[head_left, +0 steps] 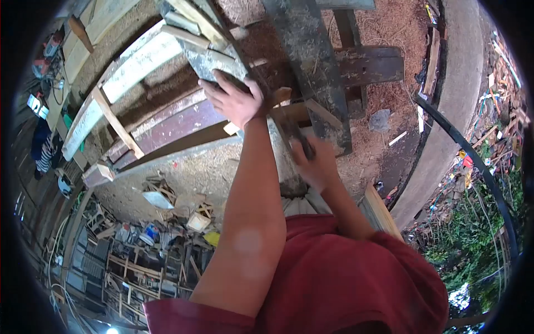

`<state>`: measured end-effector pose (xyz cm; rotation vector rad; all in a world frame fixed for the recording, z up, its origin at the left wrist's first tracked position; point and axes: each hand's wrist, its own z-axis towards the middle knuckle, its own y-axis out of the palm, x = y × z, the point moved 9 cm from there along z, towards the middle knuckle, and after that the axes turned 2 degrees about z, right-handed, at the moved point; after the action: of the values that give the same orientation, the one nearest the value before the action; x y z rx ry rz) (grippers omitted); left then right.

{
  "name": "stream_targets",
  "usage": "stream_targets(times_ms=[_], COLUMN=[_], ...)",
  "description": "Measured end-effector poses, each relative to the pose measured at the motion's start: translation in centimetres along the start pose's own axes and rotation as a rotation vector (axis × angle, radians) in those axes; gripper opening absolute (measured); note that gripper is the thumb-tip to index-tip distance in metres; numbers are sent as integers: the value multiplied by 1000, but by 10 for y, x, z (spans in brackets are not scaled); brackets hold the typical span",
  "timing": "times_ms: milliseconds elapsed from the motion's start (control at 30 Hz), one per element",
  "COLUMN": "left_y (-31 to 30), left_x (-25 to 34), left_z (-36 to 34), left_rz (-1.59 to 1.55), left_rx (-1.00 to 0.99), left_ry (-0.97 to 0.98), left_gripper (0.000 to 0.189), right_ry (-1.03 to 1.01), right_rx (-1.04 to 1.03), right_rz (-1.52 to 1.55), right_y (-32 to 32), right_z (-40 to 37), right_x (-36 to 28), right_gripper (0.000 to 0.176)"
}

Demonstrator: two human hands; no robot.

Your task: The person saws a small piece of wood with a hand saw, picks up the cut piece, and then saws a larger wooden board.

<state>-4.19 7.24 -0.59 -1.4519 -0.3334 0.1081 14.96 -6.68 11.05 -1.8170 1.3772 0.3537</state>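
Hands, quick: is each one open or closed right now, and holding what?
Left hand: open, pressed flat on the grey plank.
Right hand: closed on a dark tool handle; which tool cannot be told.

A long dark grey wooden plank (311,61) is slanting close beside the right hand (314,164), closing off that side. A maroon-painted wooden beam (178,122) and a pale whitewashed board (139,58) are crowding in on the left hand (233,100). Open room is lying over the pale sawdust-strewn surface (189,172) under the beam, and over the reddish sawdust (389,22) toward the curved grey concrete kerb (456,83).
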Motion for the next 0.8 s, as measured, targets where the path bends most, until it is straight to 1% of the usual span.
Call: stream_targets(times_ms=[33,100,133,200,233,333,367,433,467,500,533,667,700,733,800], left_y=[1,-4,-3,-6,-5,-8,-3,-2,2,3,3,3,2,1,1], left_x=[5,4,6,5,4,6,9,10,13,13,12,12,13,12,12], left_z=[6,0,-1,1,1,0,-2,-4,0,1,2,-2,-1,0,1], left_rz=[-4,7,6,9,4,-18,17,53,67,64,65,62,60,63,70], left_rx=[5,-23,-16,4,10,30,-39,-144,-184,-202,-191,-185,-184,-182,-169], left_ry=[-7,-34,-34,-24,-28,-8,28,30,37,0,7,22,15,7,17], left_gripper=[85,84,82,79,80,83,92,94,95,96,95,94,94,94,95], right_ry=[-15,192,279,135,62,106,146,228,227,229,234,251,264,278,248], right_rx=[3,-72,-107,-37,-8,-25,-42,-73,-19,29,64,74,74,70,69], right_rz=[-22,65,105,19,-23,-8,18,72,102,130,153,237,270,305,326], right_y=[-6,-25,-32,-13,-4,3,2,-1,-1,2,5,18,15,9,6], right_z=[-8,-47,-54,-14,2,13,11,2,5,5,5,-8,-11,-10,-57], right_x=[0,7,11,11,8,1,5,13,9,4,1,13,10,-11,5], right_gripper=[28,31,33,31,31,29,29,28,29,29,30,30,30,31,31])
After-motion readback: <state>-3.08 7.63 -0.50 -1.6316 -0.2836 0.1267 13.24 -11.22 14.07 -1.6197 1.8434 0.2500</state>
